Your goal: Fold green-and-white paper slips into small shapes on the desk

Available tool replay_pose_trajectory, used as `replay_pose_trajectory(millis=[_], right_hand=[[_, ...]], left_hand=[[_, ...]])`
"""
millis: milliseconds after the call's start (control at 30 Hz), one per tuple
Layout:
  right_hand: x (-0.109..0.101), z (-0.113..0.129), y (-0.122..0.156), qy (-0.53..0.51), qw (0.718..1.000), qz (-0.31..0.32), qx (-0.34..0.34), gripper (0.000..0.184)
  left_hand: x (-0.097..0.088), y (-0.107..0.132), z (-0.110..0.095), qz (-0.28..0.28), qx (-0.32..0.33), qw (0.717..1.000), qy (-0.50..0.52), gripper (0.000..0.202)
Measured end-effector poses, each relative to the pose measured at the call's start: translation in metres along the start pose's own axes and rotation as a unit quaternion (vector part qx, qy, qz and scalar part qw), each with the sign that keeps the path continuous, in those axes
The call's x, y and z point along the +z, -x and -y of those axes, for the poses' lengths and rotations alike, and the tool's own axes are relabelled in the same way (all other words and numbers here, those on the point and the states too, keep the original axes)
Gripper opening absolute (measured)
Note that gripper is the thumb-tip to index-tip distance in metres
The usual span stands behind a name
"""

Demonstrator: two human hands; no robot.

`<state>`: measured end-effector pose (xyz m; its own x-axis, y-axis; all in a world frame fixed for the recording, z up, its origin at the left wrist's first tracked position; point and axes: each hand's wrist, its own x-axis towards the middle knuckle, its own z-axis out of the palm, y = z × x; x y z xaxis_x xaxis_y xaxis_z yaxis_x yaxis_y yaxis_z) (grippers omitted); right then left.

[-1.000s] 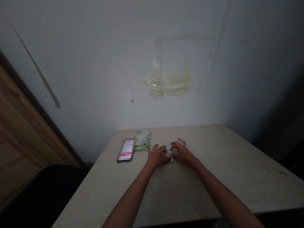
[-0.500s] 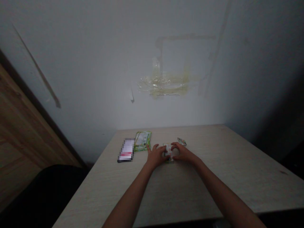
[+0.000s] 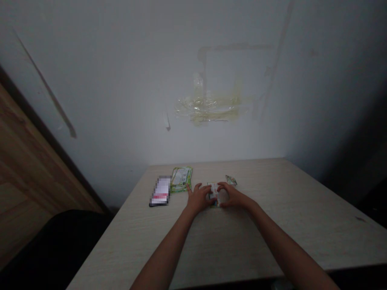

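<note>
A small flat printed packet [image 3: 214, 189], white with coloured print near its lower edge, lies on the table between my hands. My left hand [image 3: 199, 199] grips its left side with thumb and forefinger, the other fingers spread outward. On the right side, my right hand [image 3: 236, 196] curves round it, with fingertips at the top edge and thumb at the bottom. Fingers cover parts of the packet. Just beyond my right hand lies a small green-and-white printed piece [image 3: 231, 180]. Several green-and-white packets [image 3: 182, 177] lie overlapping past my left hand.
A phone [image 3: 161, 191] with a blurred-out screen lies left of the green packets. The pale wooden table [image 3: 211, 245] meets a wall [image 3: 121, 80] with old tape marks. A dark chair-like shape [image 3: 60, 241] stands at the lower left beside wooden panelling [image 3: 30, 173].
The packet's lower edge shows more coloured print than before, and my right thumb sits slightly lower. Otherwise both hands stay in nearly the same place.
</note>
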<state>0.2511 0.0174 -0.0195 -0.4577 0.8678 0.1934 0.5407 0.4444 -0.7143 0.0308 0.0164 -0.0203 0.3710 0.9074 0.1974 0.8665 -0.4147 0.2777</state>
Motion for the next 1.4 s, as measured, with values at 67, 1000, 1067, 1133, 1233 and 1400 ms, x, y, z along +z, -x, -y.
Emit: replay_pose_trajectory(millis=[67, 1000, 1067, 1133, 1233, 1400], right_hand=[[0.0, 0.0, 0.001, 0.004, 1.0, -0.001, 0.004, 0.073], [0.003, -0.005, -0.002, -0.125, 0.99, -0.065, 0.023, 0.021], [0.004, -0.005, -0.003, -0.133, 0.989, -0.062, 0.026, 0.022], [0.004, -0.005, -0.003, -0.132, 0.989, -0.055, 0.027, 0.024], [0.006, -0.004, -0.002, -0.138, 0.989, -0.046, 0.033, 0.028], [0.007, -0.003, -0.002, -0.129, 0.99, -0.059, 0.026, 0.026]], left_hand=[[0.002, 0.0, 0.001, -0.003, 0.003, 1.0, 0.006, 0.041], [-0.004, 0.003, -0.001, -0.007, -0.016, 1.0, 0.023, 0.039], [-0.003, 0.003, -0.002, -0.013, -0.013, 1.0, 0.021, 0.04], [-0.003, 0.004, -0.002, -0.017, -0.009, 1.0, 0.019, 0.038], [-0.004, 0.004, -0.002, -0.016, -0.004, 1.0, 0.017, 0.04], [-0.007, 0.004, -0.002, -0.005, -0.008, 1.0, 0.01, 0.042]])
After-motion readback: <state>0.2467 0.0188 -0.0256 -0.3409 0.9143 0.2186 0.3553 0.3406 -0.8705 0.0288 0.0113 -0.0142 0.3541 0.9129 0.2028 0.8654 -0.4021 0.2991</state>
